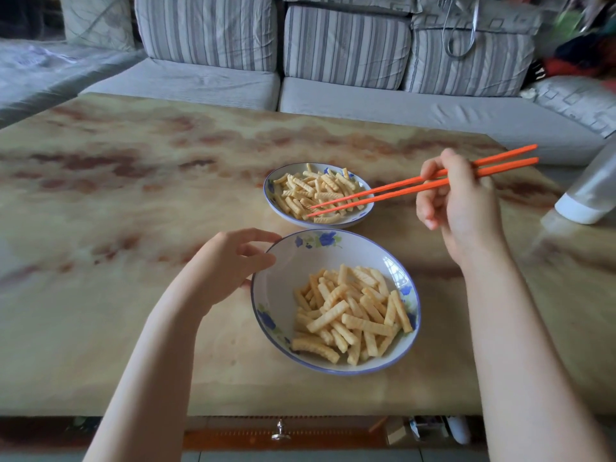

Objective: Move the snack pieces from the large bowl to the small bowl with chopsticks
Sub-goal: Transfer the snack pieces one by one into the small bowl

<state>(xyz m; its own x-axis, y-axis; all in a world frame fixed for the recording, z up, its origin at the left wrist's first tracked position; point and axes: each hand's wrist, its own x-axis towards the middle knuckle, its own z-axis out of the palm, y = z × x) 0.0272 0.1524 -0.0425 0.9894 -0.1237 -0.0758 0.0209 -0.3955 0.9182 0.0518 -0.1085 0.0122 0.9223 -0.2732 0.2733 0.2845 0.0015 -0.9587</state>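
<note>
2 bare forearms show from the bottom edge up to the wrists; the left hand point(230, 258) and right hand point(463, 201) are bare too, with short fingernails.

Nothing here can be read as lettering, number or brand. The large bowl point(350, 248) at 6 o'clock and the small bowl point(269, 188) at 12 carry only blue flower print (pattern, not words). The bottle point(590, 195) at 3 o'clock is blurred. Faint bluish marks on the cover point(36, 58) at 10 o'clock are too smeared to read.
</note>
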